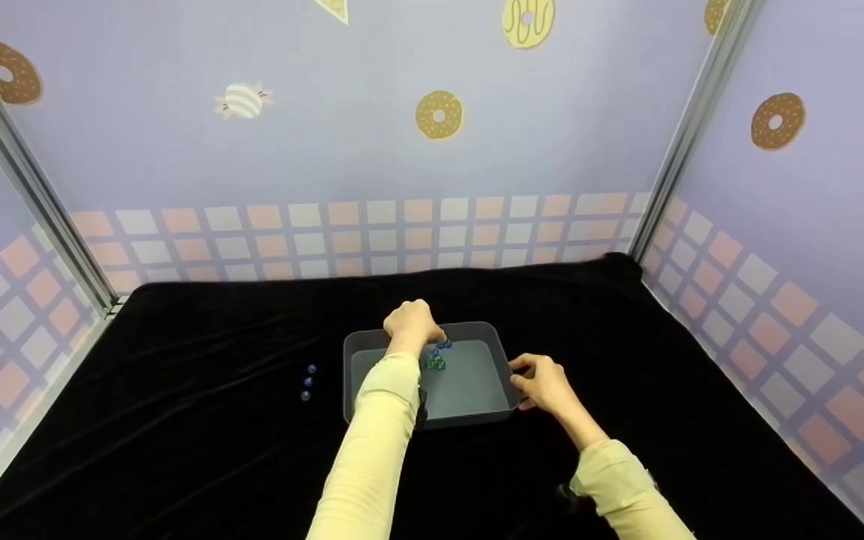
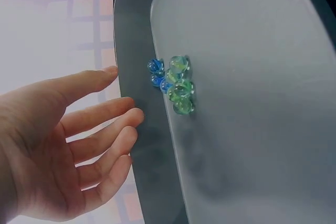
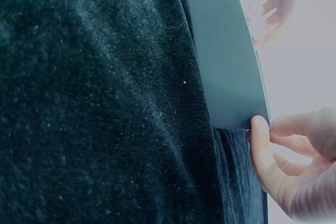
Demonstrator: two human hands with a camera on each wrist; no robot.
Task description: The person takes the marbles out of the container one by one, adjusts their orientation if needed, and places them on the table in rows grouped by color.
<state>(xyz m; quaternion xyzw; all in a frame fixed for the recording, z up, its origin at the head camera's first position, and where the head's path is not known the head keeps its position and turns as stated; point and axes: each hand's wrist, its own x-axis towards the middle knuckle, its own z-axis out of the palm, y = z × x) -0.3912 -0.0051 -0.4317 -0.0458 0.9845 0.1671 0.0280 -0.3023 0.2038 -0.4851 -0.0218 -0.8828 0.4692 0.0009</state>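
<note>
A grey rectangular tray [image 1: 469, 390] lies on the black cloth. My left hand [image 1: 411, 324] reaches over its far part, and the left wrist view shows that hand [image 2: 79, 150] with fingers loosely extended and nothing in them. Close to those fingertips, a cluster of blue marbles [image 2: 155, 66] and green marbles [image 2: 182, 88] sits on the tray floor near the far wall. At the tray's right side, my right hand [image 1: 543, 384] pinches the wall, its thumb [image 3: 259, 129] on the outer face near a corner.
Left of the tray, three blue marbles [image 1: 308, 382] lie in a short row on the black cloth [image 1: 199, 442]. Patterned panels [image 1: 372, 225] with donut pictures enclose the back and sides, and metal posts [image 1: 691, 135] stand at the corners.
</note>
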